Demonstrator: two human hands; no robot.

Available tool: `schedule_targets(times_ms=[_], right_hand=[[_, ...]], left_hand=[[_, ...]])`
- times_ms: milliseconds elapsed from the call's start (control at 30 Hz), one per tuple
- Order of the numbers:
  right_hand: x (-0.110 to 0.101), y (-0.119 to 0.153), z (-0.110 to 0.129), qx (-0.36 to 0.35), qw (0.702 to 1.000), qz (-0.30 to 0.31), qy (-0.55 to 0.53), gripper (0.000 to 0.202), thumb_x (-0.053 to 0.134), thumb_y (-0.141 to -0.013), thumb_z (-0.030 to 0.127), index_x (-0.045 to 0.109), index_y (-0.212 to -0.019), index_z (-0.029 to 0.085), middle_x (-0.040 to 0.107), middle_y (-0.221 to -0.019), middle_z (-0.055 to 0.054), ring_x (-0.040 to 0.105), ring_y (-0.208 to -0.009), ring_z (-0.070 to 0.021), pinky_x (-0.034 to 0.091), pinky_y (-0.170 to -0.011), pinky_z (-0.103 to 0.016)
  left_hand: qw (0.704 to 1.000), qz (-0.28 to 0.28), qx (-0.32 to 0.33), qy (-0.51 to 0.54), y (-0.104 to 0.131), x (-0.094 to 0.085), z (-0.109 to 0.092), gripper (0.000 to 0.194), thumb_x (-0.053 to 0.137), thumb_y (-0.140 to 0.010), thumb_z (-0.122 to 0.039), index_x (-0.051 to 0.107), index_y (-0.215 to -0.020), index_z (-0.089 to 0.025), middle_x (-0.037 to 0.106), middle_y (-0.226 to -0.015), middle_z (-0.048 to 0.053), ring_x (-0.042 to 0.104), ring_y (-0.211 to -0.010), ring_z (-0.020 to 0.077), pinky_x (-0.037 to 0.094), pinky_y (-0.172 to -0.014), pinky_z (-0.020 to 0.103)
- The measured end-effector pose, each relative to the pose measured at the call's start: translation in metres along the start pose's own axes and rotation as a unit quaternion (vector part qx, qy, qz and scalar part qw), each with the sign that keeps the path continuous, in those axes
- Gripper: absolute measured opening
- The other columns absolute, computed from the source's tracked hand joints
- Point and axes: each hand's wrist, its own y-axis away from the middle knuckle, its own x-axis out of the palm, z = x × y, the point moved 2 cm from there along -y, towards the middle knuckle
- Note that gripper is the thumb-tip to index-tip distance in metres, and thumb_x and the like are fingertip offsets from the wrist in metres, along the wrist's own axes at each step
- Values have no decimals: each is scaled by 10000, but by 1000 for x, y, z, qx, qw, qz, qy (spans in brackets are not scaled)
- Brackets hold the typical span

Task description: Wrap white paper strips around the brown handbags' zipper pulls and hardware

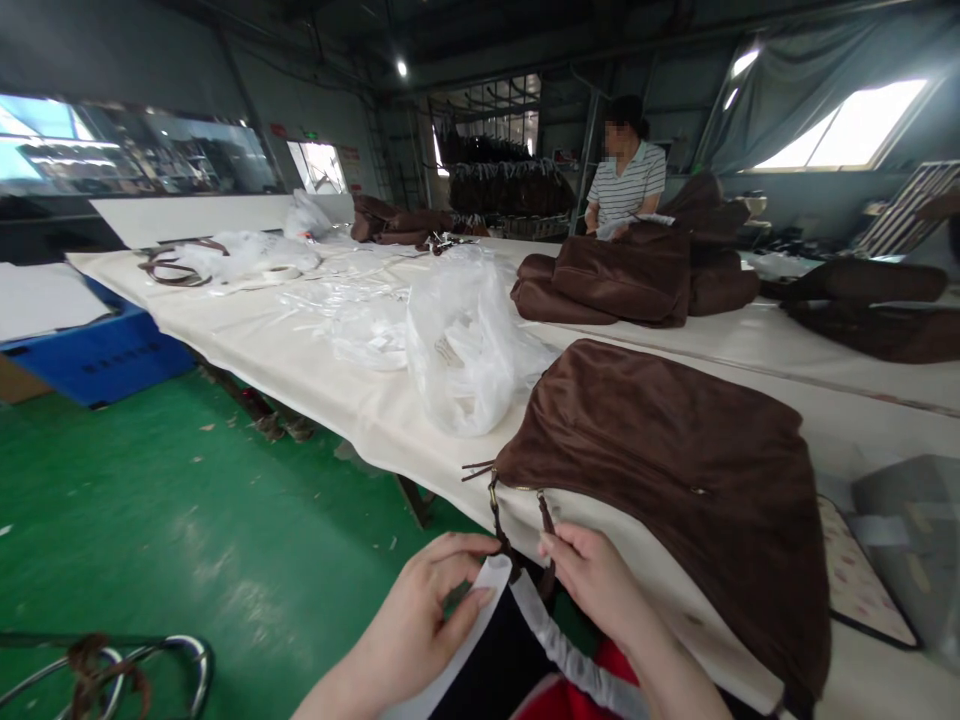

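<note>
A dark brown bag (660,430) lies on the near table edge, its zip edge toward me. From a metal clasp at its left corner a narrow brown strap (504,540) hangs down. My left hand (431,615) curls around this strap, fingertips against it and thumb lower, over a white edging on the dark cloth at my lap. My right hand (596,580) pinches a brown leather zip pull (546,515) between thumb and fingers, just right of the strap. The strap's lower end is partly hidden between the hands.
A clear plastic bag (469,345) stands behind the brown bag. More brown bags (615,280) are piled farther back, near a person (626,175) in a striped shirt. A patterned board (862,575) lies at right. Blue boxes (97,355) and metal tubing (199,665) are at left.
</note>
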Motion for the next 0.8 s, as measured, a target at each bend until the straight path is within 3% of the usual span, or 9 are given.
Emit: schedule_targets(times_ms=[100, 200, 300, 400, 533, 667, 800], right_hand=[[-22, 20, -2, -4, 996, -7, 92, 352, 441, -906, 422, 576, -664, 205, 479, -453, 42, 448, -433, -127, 274, -440, -240], [-34, 35, 2, -19, 967, -41, 251, 317, 428, -912, 348, 583, -666, 222, 617, -579, -3, 565, -555, -171, 329, -515, -269], [-23, 45, 7, -35, 920, -54, 387, 311, 396, -933, 317, 608, -722, 233, 681, -654, -32, 619, -591, -203, 324, -531, -296], [-1, 49, 11, -68, 888, -52, 451, 353, 335, -961, 262, 600, -733, 221, 681, -656, -49, 636, -584, -208, 321, -533, -308], [27, 42, 16, -100, 871, -31, 480, 314, 355, -941, 194, 613, -763, 191, 672, -660, -70, 638, -577, -214, 320, -523, -313], [48, 25, 21, -115, 880, -7, 461, 271, 387, -923, 170, 621, -787, 174, 687, -707, -80, 642, -609, -211, 338, -528, -306], [51, 16, 21, -149, 891, 20, 428, 273, 394, -926, 174, 619, -770, 178, 697, -722, -66, 647, -635, -195, 350, -547, -291]], left_hand=[[998, 6, 57, -2, -23, -3, -8, 111, 482, -902, -196, 592, -902, -193, 575, -1309, 106, 521, -1202, 215, 392, -1051, 365], [989, 96, 109, 41, -65, 1, -15, 197, 453, -916, -216, 604, -1037, -176, 609, -1251, 110, 544, -1162, 212, 396, -1036, 356], [967, 231, 79, 78, -108, 15, -10, 270, 439, -935, -282, 643, -1078, -176, 680, -1086, 70, 612, -1009, 199, 451, -937, 313], [948, 293, 30, 124, -132, 29, 1, 338, 426, -948, -350, 677, -1090, -174, 680, -1080, 54, 614, -973, 186, 460, -890, 277], [938, 310, 9, 156, -137, 34, 9, 377, 421, -951, -406, 675, -1135, -196, 672, -1079, 40, 596, -943, 164, 459, -857, 247], [936, 315, 3, 158, -132, 35, 8, 410, 398, -959, -424, 659, -1166, -186, 672, -1038, 42, 595, -871, 151, 472, -792, 236], [942, 307, 11, 134, -130, 33, 7, 417, 379, -968, -418, 650, -1165, -168, 670, -1028, 45, 598, -861, 151, 476, -766, 232]])
